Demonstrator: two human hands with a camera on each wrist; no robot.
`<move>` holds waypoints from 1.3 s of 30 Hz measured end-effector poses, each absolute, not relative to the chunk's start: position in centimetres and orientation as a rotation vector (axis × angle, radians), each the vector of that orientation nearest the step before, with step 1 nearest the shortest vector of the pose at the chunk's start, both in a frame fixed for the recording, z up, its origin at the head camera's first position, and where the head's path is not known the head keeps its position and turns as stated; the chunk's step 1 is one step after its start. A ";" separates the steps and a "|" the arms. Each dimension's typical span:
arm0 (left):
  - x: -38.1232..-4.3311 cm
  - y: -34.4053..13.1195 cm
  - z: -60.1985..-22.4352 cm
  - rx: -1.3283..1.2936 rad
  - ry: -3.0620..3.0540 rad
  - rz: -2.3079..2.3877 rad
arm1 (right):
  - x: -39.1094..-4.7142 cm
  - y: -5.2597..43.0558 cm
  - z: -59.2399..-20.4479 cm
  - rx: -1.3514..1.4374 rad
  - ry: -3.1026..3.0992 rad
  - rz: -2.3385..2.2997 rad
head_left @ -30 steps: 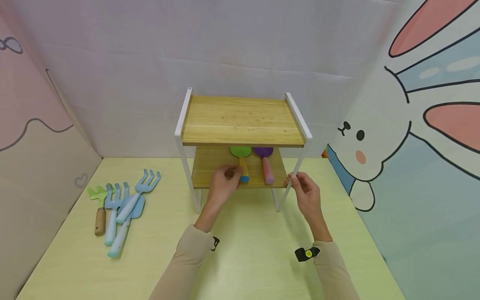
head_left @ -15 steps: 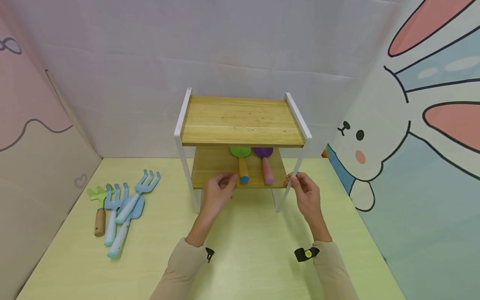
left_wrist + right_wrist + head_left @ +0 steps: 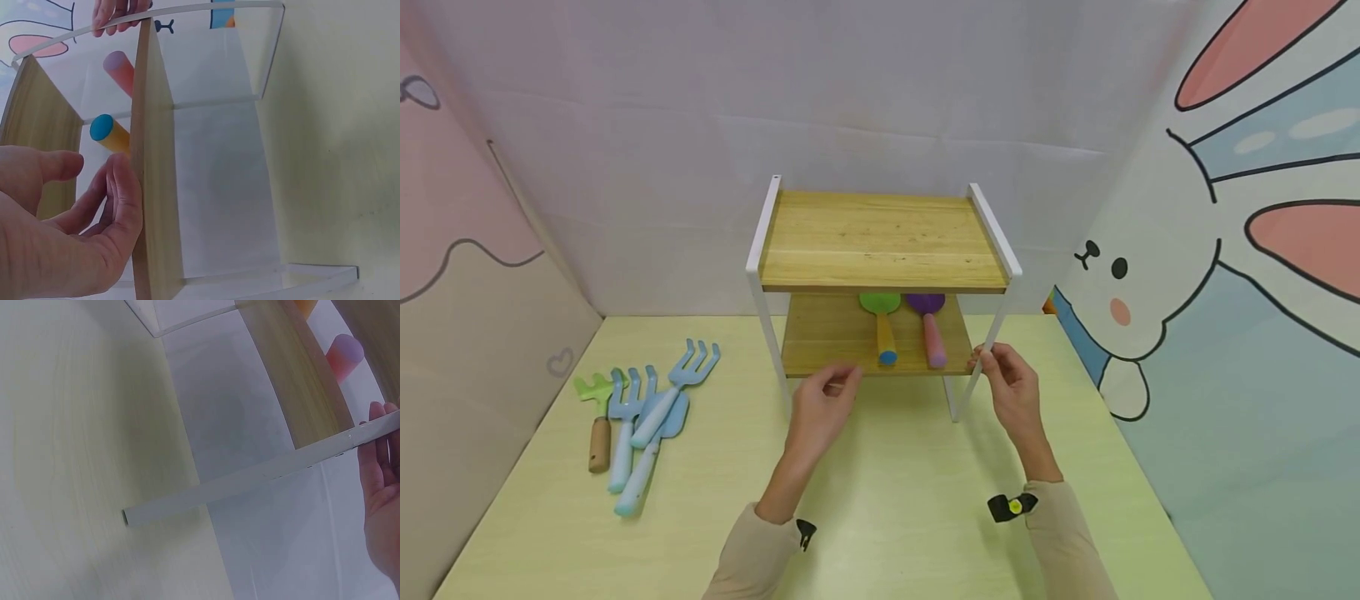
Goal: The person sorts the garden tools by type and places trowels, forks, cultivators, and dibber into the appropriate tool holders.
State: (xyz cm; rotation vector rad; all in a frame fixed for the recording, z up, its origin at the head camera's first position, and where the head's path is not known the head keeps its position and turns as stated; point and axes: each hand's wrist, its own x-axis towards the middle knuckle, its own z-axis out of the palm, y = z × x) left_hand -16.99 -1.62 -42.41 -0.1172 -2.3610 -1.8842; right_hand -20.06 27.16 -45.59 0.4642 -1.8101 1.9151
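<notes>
A two-tier shelf rack with white legs and wooden boards [image 3: 887, 242] stands on the table. On its lower board lie a green toy shovel [image 3: 887, 337] with a yellow, blue-ended handle and, to its right, a purple one [image 3: 934, 342] with a pink handle. My left hand [image 3: 822, 408] is in front of the lower board's edge, apart from the yellow handle; in the left wrist view its thumb and loosely bent fingers [image 3: 122, 194] stand apart with nothing between them. My right hand [image 3: 1011, 387] grips the rack's right front leg [image 3: 262, 472].
At the left of the table lie a green rake [image 3: 599, 429] with a brown handle, two blue forks [image 3: 688, 367] and a blue shovel [image 3: 643, 475], some overlapping. A white backdrop [image 3: 662, 167] hangs behind, with printed panels on both sides.
My left hand has drawn away from the yellow shovel handle, moving left and toward me. The shovel stays on the lower board. My right hand keeps its grip on the leg.
</notes>
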 end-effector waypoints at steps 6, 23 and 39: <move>-16.2 -2.4 -43.5 -0.091 -2.398 -1.843 | -20.3 27.0 -45.7 0.485 -1.792 1.931; -15.1 -5.2 -46.1 0.003 -2.441 -1.850 | -20.3 27.1 -45.8 0.512 -1.774 1.922; -14.8 -8.9 -48.1 0.101 -2.498 -1.791 | -20.1 27.0 -45.8 0.456 -1.766 1.943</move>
